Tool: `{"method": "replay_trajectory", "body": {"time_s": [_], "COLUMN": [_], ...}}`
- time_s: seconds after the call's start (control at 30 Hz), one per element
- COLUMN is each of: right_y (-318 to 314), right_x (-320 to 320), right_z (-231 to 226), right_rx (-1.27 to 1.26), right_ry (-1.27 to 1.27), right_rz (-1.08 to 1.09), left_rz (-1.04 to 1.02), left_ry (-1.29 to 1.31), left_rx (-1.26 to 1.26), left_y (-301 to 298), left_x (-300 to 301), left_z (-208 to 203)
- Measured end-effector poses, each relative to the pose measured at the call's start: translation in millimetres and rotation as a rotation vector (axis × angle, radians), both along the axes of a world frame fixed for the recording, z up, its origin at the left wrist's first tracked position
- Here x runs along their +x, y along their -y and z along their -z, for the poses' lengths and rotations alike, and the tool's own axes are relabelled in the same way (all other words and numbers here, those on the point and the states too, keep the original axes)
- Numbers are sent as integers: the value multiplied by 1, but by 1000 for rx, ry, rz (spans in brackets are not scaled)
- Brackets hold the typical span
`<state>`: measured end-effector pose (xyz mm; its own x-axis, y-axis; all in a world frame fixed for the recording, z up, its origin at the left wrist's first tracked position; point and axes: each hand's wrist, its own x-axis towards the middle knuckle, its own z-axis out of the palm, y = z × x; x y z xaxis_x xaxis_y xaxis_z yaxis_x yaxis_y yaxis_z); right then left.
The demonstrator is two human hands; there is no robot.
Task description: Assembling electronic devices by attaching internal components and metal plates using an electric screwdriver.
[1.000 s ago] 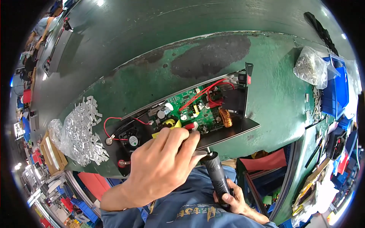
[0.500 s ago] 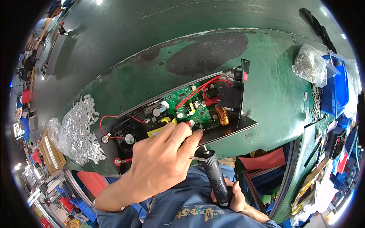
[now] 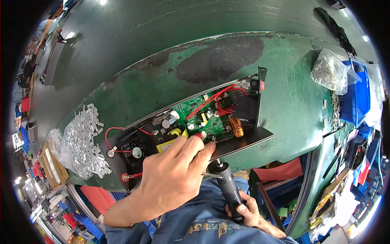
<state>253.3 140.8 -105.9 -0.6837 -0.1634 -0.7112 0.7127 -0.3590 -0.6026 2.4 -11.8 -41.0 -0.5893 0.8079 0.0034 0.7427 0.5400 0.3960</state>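
pretty glossy bench (image 3: 292, 122) tbh, dull rough-looking dark patch (image 3: 221, 59) on it, smooth satin metal-looking case (image 3: 256, 137), super shiny coppery coil (image 3: 236, 127), ridged plastic-looking screwdriver (image 3: 230, 191), bright bare-metal clips (image 3: 87, 134), crinkly see-through plastic bag (image 3: 330, 73), smooth plastic bin (image 3: 355, 97), matt cloth shirt (image 3: 203, 219)

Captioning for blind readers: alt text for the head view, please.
A person's right hand holds a black cylindrical driver pointing at the near side of an open black casing, while the left hand lies over that edge. Inside are a green circuit board and red wires; small silver pieces lie to the left.
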Motion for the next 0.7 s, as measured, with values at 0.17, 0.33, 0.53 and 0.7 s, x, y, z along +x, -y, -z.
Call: {"method": "replay_trajectory", "body": {"time_s": [0.17, 0.33, 0.53, 0.7], "right_y": [-2, -5, 10, 16], "right_x": [6, -5, 0, 10], "right_z": [3, -14, 3, 28], "right_rx": [-84, 57, -37, -516], "right_ry": [-40, 17, -1, 13], "right_rz": [110, 97, 3, 197], "left_rz": [-19, 36, -43, 8], "left_ry": [-82, -47, 97, 140], "left_rx": [-62, -28, -72, -7], "left_y": [3, -5, 1, -7], "left_x": [7, 1, 0, -2], "left_z": [-3, -4, -24, -22]}}
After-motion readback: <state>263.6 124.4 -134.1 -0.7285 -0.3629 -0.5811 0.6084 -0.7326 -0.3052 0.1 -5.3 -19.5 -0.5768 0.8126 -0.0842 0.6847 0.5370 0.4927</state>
